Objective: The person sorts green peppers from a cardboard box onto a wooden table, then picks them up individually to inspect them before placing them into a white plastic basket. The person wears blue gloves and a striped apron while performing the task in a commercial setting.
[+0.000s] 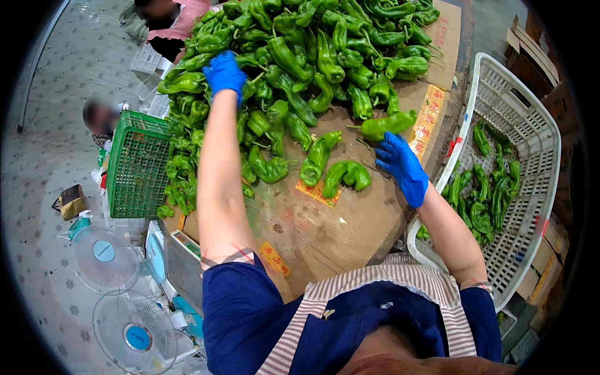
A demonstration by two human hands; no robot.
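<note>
A big heap of green peppers (294, 53) covers the far part of the cardboard-topped table (306, 231). At the heap's left side my left hand (225, 76), in a blue glove, reaches in among the peppers; its fingers are partly hidden, so its grip does not show. On the right, my blue-gloved right hand (402, 165) is closed on a single green pepper (389, 126), held above the cardboard with its stem to the left. A few loose peppers, among them a curled one (347, 178), lie on the cardboard between my hands.
A white plastic crate (531, 200) with several peppers in it stands at the right of the table. To the left are a green crate (134, 165), two standing fans (105, 250) and a metal box-like device (187, 265). Other people (169, 31) are at the far left.
</note>
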